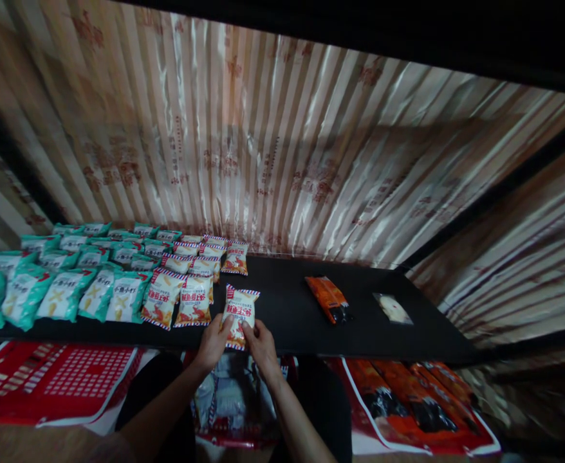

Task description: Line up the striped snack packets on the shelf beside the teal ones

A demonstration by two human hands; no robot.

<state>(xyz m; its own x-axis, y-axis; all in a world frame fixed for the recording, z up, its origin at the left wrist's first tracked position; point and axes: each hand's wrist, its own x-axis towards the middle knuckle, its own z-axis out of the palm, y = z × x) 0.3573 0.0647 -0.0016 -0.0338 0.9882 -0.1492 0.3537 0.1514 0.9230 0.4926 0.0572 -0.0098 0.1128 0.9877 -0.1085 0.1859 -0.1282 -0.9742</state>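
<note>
Between both hands, near the front edge of the black shelf [282, 302], is a snack bag [240, 310] with a striped blue, red and white border and red lettering. My left hand [215, 341] grips its lower left side, and my right hand [260, 344] has the thumb on its lower right. Just left of it, matching striped snack bags [194, 300] stand in rows running back to the wall. Farther left, several rows of teal snack bags [128, 297] fill the shelf.
An orange packet [328, 298] and a small clear packet of something white [392, 308] lie on the right. Below the shelf are a red basket [89, 379] at left, one with bags [229, 392] between my knees, and one with orange packets [408, 386] at right. Striped sheeting [263, 128] backs the shelf.
</note>
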